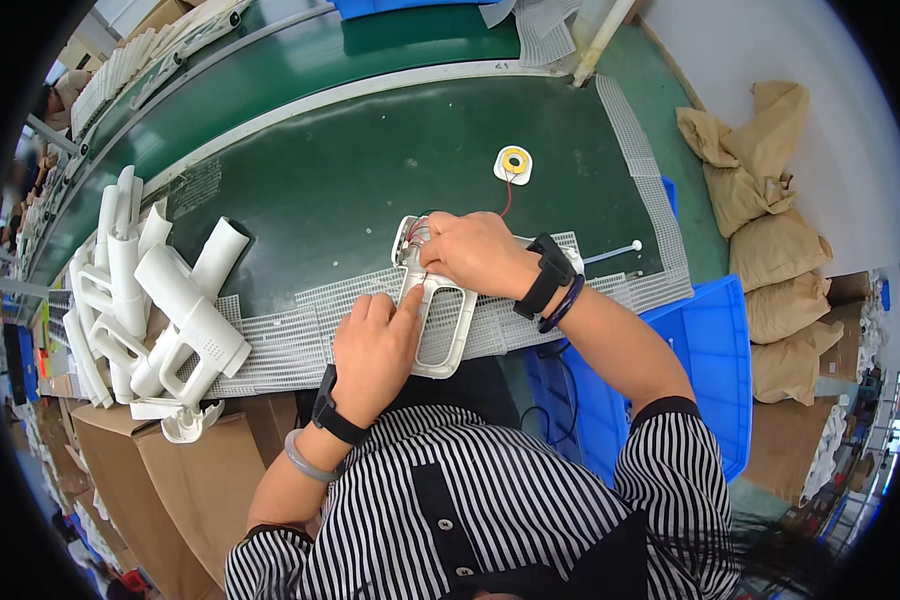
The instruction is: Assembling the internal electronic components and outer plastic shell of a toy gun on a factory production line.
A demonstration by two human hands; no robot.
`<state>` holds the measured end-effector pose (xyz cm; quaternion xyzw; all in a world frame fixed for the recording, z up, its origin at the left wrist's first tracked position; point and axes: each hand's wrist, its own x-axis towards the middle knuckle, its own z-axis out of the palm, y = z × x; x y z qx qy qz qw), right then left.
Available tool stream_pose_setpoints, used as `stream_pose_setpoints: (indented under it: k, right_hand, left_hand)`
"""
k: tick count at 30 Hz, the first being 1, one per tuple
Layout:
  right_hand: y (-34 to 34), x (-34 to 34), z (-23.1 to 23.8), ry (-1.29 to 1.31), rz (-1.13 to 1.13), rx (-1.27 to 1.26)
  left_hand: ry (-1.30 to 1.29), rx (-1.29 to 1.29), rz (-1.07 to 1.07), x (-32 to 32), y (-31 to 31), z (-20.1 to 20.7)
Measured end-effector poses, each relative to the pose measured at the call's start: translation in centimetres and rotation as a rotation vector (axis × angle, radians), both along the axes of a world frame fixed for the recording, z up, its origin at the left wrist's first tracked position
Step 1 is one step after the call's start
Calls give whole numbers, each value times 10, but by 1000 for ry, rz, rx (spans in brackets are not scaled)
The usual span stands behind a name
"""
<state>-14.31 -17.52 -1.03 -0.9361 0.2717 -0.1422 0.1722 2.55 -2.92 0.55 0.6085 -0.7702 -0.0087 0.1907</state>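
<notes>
A white plastic housing point(460, 335) with a looped handle lies at the table's front edge. My left hand point(375, 345) grips its left side, the index fingertip pressed on the shell above the loop. Over the upper part bends my right hand point(475, 253), fingers closed together; their tips hide whatever they hold. Thin red wires point(417, 232) show inside the shell beside these fingertips. Beyond the right hand, a round yellow part on a white base point(513, 163) rests on the table, a red wire running from it toward the housing.
White housings point(185, 310) are piled at the left. A thin rod with a white tip point(615, 252) lies right of my right wrist. Mesh matting point(300, 335) lines the green table's point(320, 190) edge. Blue crates point(705, 350) and brown sacks point(780, 250) stand at the right; cardboard boxes point(190, 480) at lower left.
</notes>
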Motion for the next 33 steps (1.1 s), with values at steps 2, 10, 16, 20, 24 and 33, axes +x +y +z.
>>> stream_pose_setpoints:
  k: [2,10,16,20,24,33]
  right_hand:
    - [0,-1,1,-5,-7,6]
    - [1,0,2,22,3,33]
    - [-2,-1,6,20,51,53]
    - [-1,-3,2,0,32,23]
    - [4,1,1,41,39,-60]
    - [40,-101,72,-455,-355,173]
  left_hand:
    - [85,21,-30,5,-3,2]
    - [-26,19,-89,7,-3,-2]
    - [-128,-29,-79,7,0,-10]
    - [-35,-47,-90,8,-2,-10]
    - [-35,-21,-80,7,2,-8]
    - [107,86,-39,15,9,35]
